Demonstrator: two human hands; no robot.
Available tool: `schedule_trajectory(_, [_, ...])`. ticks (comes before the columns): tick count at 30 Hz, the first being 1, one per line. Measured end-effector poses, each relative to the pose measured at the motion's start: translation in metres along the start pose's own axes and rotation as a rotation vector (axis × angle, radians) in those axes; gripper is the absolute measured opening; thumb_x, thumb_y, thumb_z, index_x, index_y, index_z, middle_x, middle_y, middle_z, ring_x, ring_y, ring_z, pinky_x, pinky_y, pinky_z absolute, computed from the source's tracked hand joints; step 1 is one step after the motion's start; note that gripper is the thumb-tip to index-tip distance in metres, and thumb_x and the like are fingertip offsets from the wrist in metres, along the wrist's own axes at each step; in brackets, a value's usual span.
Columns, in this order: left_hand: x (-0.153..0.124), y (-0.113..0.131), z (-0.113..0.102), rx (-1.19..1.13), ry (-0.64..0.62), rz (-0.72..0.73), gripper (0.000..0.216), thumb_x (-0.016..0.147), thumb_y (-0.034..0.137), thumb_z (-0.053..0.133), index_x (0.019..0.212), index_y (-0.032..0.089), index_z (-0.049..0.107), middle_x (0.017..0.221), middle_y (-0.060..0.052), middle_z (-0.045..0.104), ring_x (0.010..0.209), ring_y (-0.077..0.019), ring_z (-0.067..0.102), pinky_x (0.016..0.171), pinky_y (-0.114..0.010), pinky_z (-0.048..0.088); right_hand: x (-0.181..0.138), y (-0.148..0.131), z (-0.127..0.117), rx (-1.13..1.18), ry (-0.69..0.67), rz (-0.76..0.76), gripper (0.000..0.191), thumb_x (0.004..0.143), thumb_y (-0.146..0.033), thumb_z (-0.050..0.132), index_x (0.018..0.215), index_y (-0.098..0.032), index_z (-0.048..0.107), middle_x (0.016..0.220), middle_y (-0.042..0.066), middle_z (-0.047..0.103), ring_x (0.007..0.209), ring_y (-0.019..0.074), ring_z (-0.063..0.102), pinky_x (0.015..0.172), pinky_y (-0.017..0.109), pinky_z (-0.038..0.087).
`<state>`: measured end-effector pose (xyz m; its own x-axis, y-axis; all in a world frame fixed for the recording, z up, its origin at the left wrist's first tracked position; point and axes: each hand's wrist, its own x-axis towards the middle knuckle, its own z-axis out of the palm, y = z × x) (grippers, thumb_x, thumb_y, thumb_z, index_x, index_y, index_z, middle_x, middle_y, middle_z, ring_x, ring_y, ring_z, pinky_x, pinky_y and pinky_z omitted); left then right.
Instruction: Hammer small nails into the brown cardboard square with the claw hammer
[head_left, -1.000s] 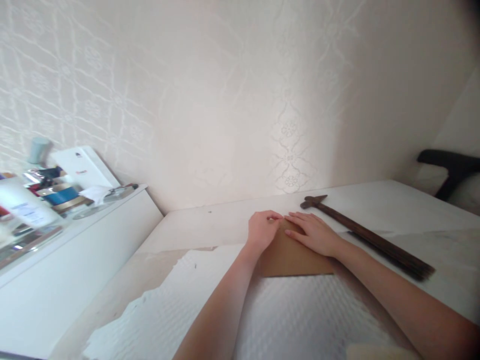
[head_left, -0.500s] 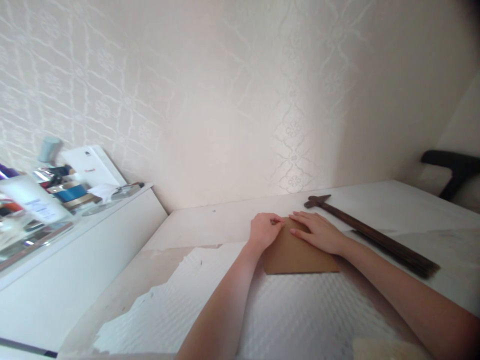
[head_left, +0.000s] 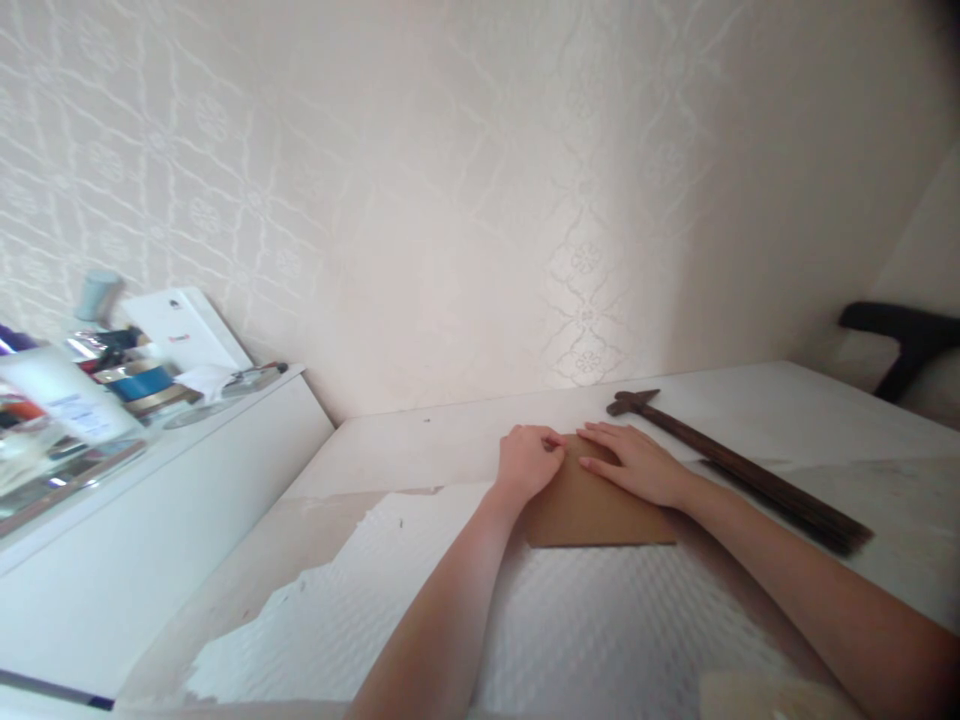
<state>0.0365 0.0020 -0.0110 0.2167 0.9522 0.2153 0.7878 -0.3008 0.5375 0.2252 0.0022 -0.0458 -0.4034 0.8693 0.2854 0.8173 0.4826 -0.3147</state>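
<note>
A brown sheet of paper, folded to a point at its far end, lies on a white table. My left hand is curled at the sheet's far left corner, with its fingertips pinching the paper's tip. My right hand lies flat on the sheet's far right part, fingers stretched out and pressing it down. Both forearms reach in from the near edge.
A dark wooden stick with a hooked head lies on the table right of my right hand. A textured white sheet covers the near tabletop. A white shelf at left carries bottles and jars. A dark chair arm shows at far right.
My hands have stayed on the brown paper; the left fingers have curled tighter at the tip. The view has shifted slightly.
</note>
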Motion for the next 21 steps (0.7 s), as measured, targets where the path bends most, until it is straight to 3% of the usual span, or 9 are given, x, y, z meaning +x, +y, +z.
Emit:
schedule_trajectory(3, [-0.001, 0.001, -0.001, 0.031, 0.000, 0.005, 0.020, 0.077, 0.022, 0.056, 0.086, 0.024, 0.074, 0.090, -0.002, 0.073, 0.089, -0.0196, 0.065, 0.088, -0.031, 0.048, 0.000, 0.000, -0.002, 0.000, 0.054, -0.016, 0.057, 0.089, -0.053, 0.037, 0.128, -0.016, 0.057, 0.135, 0.013, 0.054, 0.124, 0.0280, 0.048, 0.104, 0.047, 0.036])
schedule_trajectory(6, [-0.002, 0.002, -0.001, 0.024, 0.001, 0.002, 0.020, 0.077, 0.021, 0.056, 0.088, 0.023, 0.073, 0.088, -0.002, 0.073, 0.087, -0.0193, 0.064, 0.086, -0.032, 0.049, -0.002, 0.003, -0.014, -0.083, 0.196, 0.025, 0.049, 0.091, -0.043, 0.035, 0.124, -0.016, 0.059, 0.127, 0.014, 0.060, 0.118, 0.0286, 0.053, 0.100, 0.047, 0.039])
schedule_trajectory(9, [-0.003, 0.003, -0.001, 0.016, -0.005, -0.004, 0.022, 0.075, 0.018, 0.056, 0.091, 0.022, 0.071, 0.087, -0.002, 0.073, 0.086, -0.0184, 0.064, 0.086, -0.031, 0.049, -0.009, 0.014, -0.031, -0.255, 0.340, 0.272, 0.046, 0.089, -0.036, 0.036, 0.122, -0.015, 0.060, 0.116, 0.018, 0.064, 0.104, 0.0341, 0.058, 0.086, 0.052, 0.046])
schedule_trajectory(13, [-0.002, 0.002, 0.000, 0.006, -0.005, 0.020, 0.025, 0.075, 0.016, 0.055, 0.095, 0.022, 0.068, 0.090, -0.001, 0.073, 0.086, -0.0179, 0.064, 0.086, -0.031, 0.048, -0.019, 0.035, -0.040, -0.414, 0.309, 0.568, 0.048, 0.084, -0.039, 0.040, 0.120, -0.014, 0.060, 0.099, 0.022, 0.066, 0.092, 0.0383, 0.061, 0.069, 0.051, 0.048])
schedule_trajectory(21, [-0.004, 0.003, 0.000, -0.032, -0.019, -0.002, 0.030, 0.075, 0.014, 0.055, 0.103, 0.021, 0.063, 0.093, -0.001, 0.072, 0.087, -0.0176, 0.063, 0.088, -0.032, 0.047, -0.020, 0.045, -0.031, -0.404, 0.231, 0.478, 0.043, 0.085, -0.027, 0.036, 0.117, -0.011, 0.059, 0.092, 0.021, 0.065, 0.082, 0.0328, 0.063, 0.068, 0.045, 0.048])
